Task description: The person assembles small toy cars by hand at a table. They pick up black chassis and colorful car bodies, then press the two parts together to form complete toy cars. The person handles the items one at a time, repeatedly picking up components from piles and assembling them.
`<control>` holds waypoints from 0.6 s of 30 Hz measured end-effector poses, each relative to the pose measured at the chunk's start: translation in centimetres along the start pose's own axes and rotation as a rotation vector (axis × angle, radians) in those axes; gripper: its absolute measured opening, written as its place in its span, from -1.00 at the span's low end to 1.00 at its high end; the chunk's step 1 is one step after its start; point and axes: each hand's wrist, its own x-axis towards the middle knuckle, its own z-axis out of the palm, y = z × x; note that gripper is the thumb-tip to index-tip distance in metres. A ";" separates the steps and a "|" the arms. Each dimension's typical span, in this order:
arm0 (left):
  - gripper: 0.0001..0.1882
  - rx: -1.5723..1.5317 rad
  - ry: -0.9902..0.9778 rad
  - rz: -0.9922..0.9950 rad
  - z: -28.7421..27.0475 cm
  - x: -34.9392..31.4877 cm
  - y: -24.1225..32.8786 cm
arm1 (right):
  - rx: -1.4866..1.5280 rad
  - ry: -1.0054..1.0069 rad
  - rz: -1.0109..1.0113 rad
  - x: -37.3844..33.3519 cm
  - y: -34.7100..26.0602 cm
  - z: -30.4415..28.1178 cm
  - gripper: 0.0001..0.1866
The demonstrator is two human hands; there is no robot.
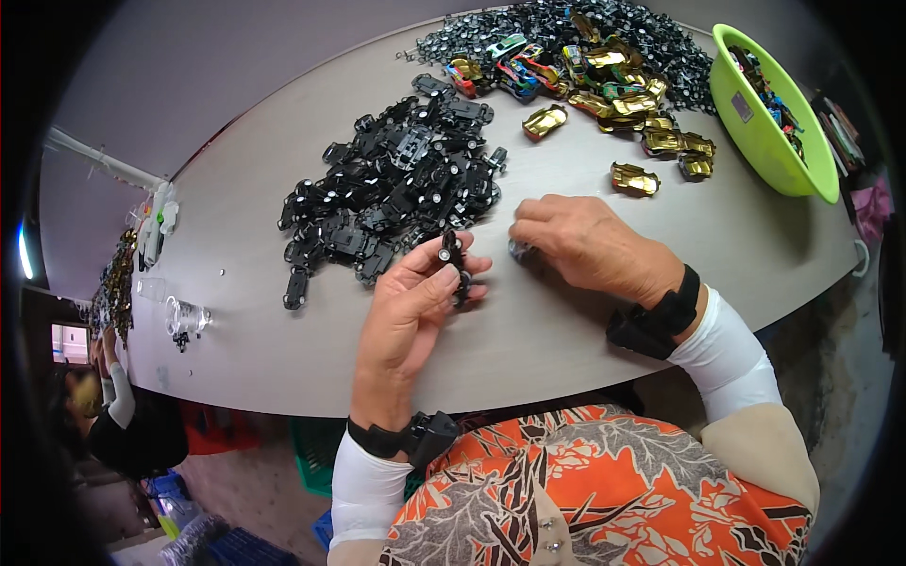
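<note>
My left hand (404, 307) is closed on a black toy car chassis (452, 257), tilted up between thumb and fingers, with small silver-hubbed wheels. To its right, low over the table, my right hand (599, 247) has its fingers bent together around a small greyish piece (517, 248); most of it is hidden, so its kind cannot be told. A heap of black car chassis (396, 189) lies just beyond my left hand. Beyond my right hand sits a single gold toy car body (635, 179), and another gold body (545, 122) lies farther left.
Gold and multicoloured car bodies (604, 85) are piled at the back, before a mound of small wheel parts (651, 38). A lime-green basin (802, 174) with toy pieces stands at the right. At left are a clear plastic cup (187, 316) and a co-worker (118, 406).
</note>
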 end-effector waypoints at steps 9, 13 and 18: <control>-0.48 -0.107 -0.062 -0.043 1.0 0.3 -0.5 | 1.060 0.073 0.392 -0.4 -0.5 -1.3 -0.70; -0.47 -0.166 -0.099 -0.054 1.3 0.5 -0.8 | 1.331 0.156 0.416 0.0 -2.0 -1.7 -0.70; -0.46 -0.173 -0.097 -0.036 1.5 0.6 -1.0 | 1.484 0.147 0.513 -0.2 -2.7 -1.8 -0.67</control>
